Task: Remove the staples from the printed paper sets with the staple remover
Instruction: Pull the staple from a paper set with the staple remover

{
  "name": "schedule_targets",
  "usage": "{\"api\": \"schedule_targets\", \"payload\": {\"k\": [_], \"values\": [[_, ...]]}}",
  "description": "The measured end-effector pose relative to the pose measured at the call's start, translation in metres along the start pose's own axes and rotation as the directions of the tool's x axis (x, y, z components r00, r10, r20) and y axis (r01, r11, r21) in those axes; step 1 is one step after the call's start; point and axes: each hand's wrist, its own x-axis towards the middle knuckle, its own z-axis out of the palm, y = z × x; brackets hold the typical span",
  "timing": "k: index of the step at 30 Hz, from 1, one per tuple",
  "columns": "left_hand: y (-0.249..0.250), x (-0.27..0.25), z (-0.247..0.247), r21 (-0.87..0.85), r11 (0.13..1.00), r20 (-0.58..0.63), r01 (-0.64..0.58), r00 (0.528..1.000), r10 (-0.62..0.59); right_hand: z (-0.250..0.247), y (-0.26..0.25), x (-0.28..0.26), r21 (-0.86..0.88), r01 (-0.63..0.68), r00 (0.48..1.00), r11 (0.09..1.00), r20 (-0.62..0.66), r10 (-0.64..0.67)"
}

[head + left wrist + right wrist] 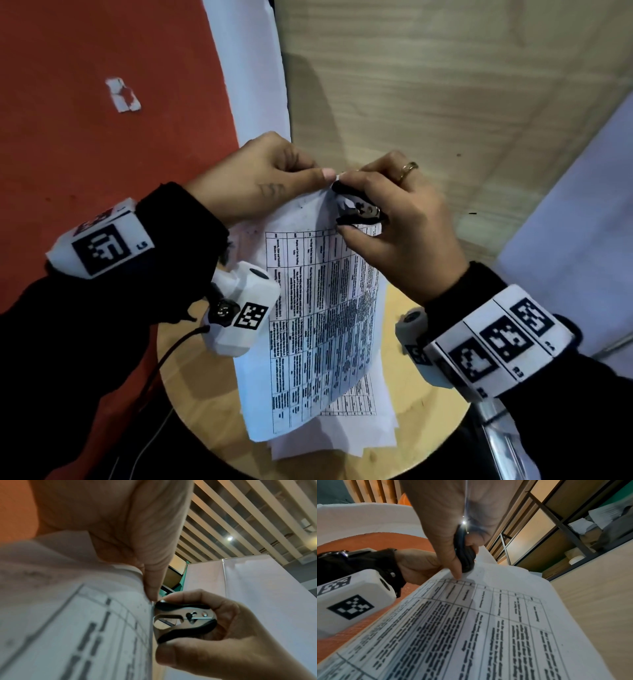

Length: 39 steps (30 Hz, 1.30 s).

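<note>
Step in hand: drawing a staple from the top corner of a lifted paper set.

The left hand (263,171) pinches the top edge of the set (322,308) between thumb and fingers, holding it raised. The set's lower end hangs down to a loose stack of sheets (342,442) lying on the round table (428,428), towards its near edge. The right hand (394,222) is curled round the staple remover (181,620), thumb on one black grip and fingers on the other. In the left wrist view its metal jaws stand against the set's edge, just below the left thumb tip (152,588). The staple itself cannot be made out in any view.

Judgement on doing this well:
- The left pinch looks correctly placed, close to the jaws. Held there, it should keep the corner taut so that the paper does not tear.
- The jaws should slide under the staple's crown before any squeeze. A squeeze on paper alone would rip the corner, which already looks creased.
- Squeeze steadily and draw straight away from the sheet, not sideways.
- Risk: the freed staple may fall among the sheets below.
</note>
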Motion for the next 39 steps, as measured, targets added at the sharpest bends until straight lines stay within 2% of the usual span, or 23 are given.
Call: {"api": "schedule_targets", "payload": {"k": [6,20,28,34,39], "values": [[0.007,-0.002,0.002,0.002,1.0,0.004,-0.006,1.0,0.006,-0.004,0.0,0.001,-0.023,0.018,1.0,1.0,-0.001,-0.018],[0.011,-0.006,0.006,-0.16,0.987,-0.023,0.027,0.999,-0.031,-0.009,0.001,0.004,-0.033,0.049,0.999,0.998,0.021,-0.048],[0.014,-0.012,0.003,-0.162,0.985,-0.009,0.065,0.998,-0.067,-0.013,0.002,0.002,0.057,-0.057,0.998,0.997,-0.036,0.059],[0.02,-0.012,0.004,-0.214,0.973,-0.028,0.082,0.996,-0.09,-0.015,0.001,0.003,0.224,-0.114,0.985,0.968,-0.102,0.139],[0.023,-0.016,0.002,-0.248,0.966,-0.034,0.073,0.996,-0.083,-0.015,0.0,0.002,0.279,-0.177,0.974,0.944,-0.089,0.209]]}}
